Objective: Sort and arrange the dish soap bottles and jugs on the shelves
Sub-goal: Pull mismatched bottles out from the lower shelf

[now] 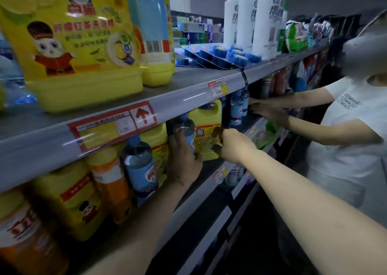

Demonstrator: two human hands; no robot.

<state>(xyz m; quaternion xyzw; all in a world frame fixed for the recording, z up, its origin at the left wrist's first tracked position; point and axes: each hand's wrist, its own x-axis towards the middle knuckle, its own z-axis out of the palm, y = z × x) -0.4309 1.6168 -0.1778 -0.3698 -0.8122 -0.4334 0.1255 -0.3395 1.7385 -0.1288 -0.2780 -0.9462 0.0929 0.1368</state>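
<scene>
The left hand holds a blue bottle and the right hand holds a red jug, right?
Not quite. In the head view the jug held by the right hand is yellow, not red. The left hand does hold a blue bottle.

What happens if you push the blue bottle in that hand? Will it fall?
Probably tips easily: the blue bottle is tall and narrow. It seems to hold liquid, so likely heavyish. Its smooth plastic may be slippery, though the left hand wraps it, beside the yellow jug the right hand holds.
</scene>
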